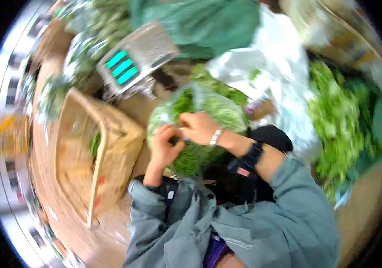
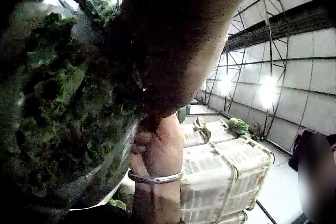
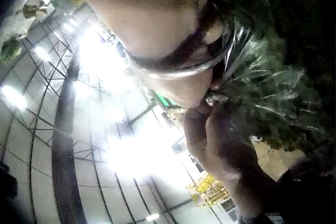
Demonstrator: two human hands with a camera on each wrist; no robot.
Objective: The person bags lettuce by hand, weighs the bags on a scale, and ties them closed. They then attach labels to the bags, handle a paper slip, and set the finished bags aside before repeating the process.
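Note:
A clear plastic bag (image 1: pixel 224 109) stuffed with leafy greens stands in front of the person, its gathered neck between the two hands. The left hand (image 1: pixel 164 145) pinches the twisted neck with curled fingers. From the other side, the right hand (image 1: pixel 198 127), with a silver bracelet (image 1: pixel 216 137) at its wrist, grips the same neck. In the right wrist view, the fingertips of both hands meet at a small bunch of plastic (image 3: pixel 215 99). Dark frilly leaves (image 2: pixel 58 82) show through the film in the left wrist view.
A tan basket (image 1: pixel 101 161) with a raised handle stands at the left. Behind it is a scale (image 1: pixel 157 44) with a lit green display. A green sack (image 1: pixel 195 27) lies at the back, a white plastic sheet (image 1: pixel 284 58) beside it, and loose lettuce (image 1: pixel 334 129) at the right.

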